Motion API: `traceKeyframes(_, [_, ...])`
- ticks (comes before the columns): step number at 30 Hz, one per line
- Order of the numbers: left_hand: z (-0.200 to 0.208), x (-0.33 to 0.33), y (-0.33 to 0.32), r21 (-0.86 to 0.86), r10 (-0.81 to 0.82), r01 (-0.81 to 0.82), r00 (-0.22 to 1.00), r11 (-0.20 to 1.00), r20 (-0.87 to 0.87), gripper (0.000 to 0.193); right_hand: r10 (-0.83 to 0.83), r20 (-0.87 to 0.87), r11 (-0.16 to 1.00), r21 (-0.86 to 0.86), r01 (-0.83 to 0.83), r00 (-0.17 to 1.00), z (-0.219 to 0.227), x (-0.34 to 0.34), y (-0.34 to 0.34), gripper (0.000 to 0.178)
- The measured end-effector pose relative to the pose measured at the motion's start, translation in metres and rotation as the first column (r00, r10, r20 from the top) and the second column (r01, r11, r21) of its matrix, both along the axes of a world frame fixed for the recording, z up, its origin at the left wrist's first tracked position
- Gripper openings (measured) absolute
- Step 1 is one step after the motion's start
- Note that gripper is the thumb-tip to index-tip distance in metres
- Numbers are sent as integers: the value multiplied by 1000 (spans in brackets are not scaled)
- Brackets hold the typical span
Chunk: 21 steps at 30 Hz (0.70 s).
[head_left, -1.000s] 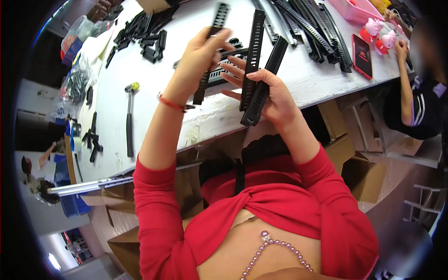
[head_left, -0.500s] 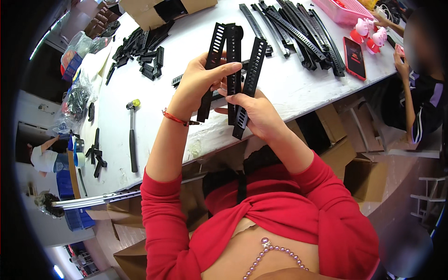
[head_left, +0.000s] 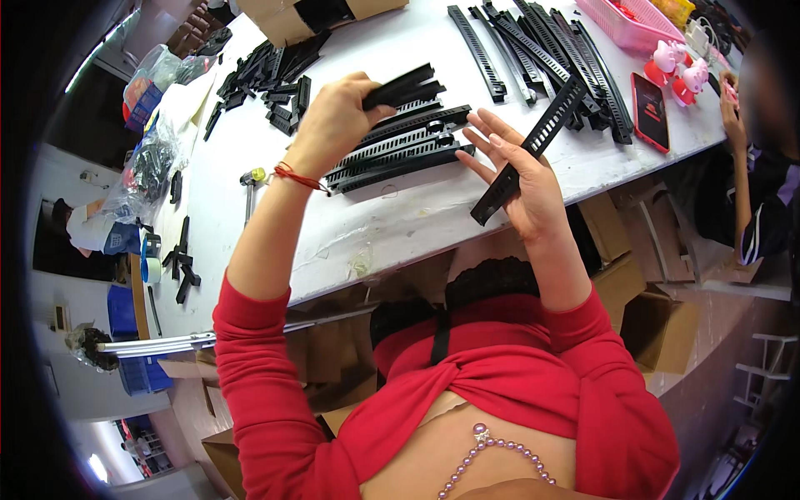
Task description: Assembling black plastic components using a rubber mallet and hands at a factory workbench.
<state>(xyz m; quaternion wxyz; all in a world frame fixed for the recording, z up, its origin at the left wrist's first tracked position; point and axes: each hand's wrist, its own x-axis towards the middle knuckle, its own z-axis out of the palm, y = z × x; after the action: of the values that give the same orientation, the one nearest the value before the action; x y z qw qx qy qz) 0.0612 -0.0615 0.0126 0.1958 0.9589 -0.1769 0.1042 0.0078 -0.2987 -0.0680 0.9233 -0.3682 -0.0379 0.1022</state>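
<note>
My left hand (head_left: 337, 112) is closed around a couple of black strips (head_left: 406, 86), held above a row of black slotted strips (head_left: 400, 152) lying side by side on the table. Part of that row is hidden under the hand and what it holds. In my right hand (head_left: 531, 187) a single black slotted strip (head_left: 553, 119) slants across the palm, held by the thumb while the other fingers stretch out to the left. Its far end overlaps a pile of long black slotted strips (head_left: 546, 52).
Small black pieces (head_left: 275, 79) are heaped at the far left, near a cardboard box (head_left: 367, 7). A hammer (head_left: 250, 187) lies partly behind my left forearm. Rightward are a red-edged phone (head_left: 650, 112), pig figures (head_left: 690, 77), a pink basket (head_left: 621, 29) and another person's hand (head_left: 733, 117).
My hands have moved apart. The left carried strips leftward over the row, and the right moved rightward with one strip, its fingers opening out. The row on the table now shows.
</note>
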Motion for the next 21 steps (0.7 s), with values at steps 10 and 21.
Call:
traceKeyframes(10, [-17, 11, 9, 43, 51, -50, 998, 998, -22, 32, 1, -68, 996, -93, -7, 998, 10, -13, -12, 36])
traceKeyframes(21, [29, 2, 33, -966, 55, -252, 967, 62, -249, 40, 22, -72, 989, -148, -32, 997, -5, -9, -13, 34])
